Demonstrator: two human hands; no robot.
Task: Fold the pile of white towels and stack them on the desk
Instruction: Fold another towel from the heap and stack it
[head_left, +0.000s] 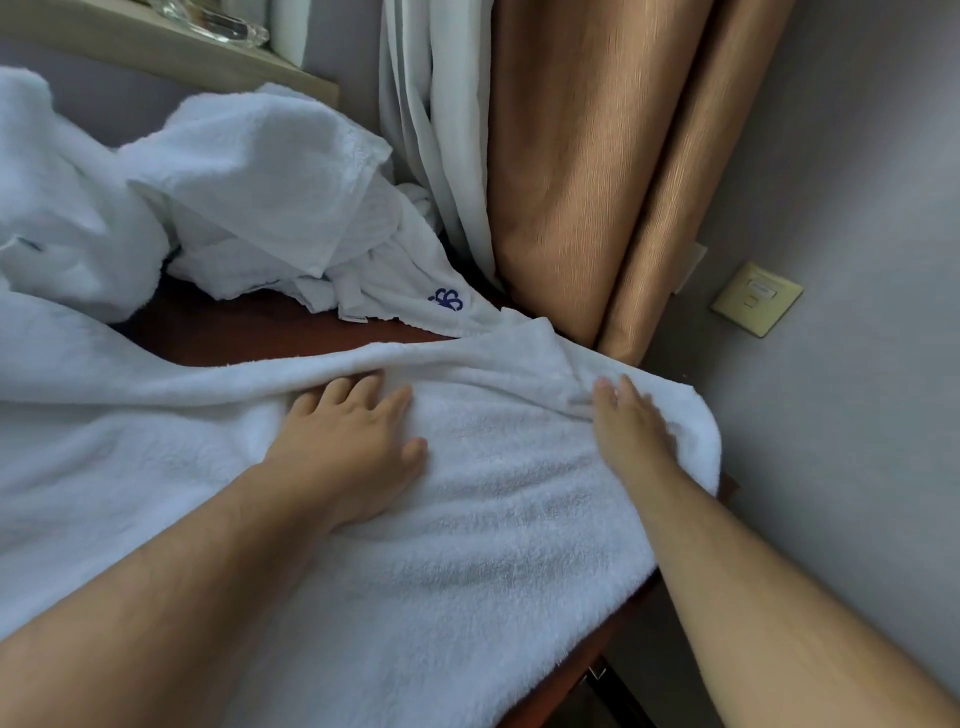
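A large white towel (467, 519) lies spread across the dark wooden desk (249, 327), its far edge folded over toward me. My left hand (353, 441) rests flat on it near the middle, fingers spread and tips tucked just under the folded edge. Near the towel's right end, by the desk corner, my right hand (628, 426) presses down with its fingers straight. Neither hand grips anything. A pile of crumpled white towels (260, 192) sits at the back left; one has a blue embroidered mark (447, 300).
Tan curtains (597, 182) and a white sheer curtain (441, 130) hang behind the desk's far right corner. A wall plate (756, 299) is set in the grey wall on the right. A wooden shelf (156, 47) with a glass object runs along the top left.
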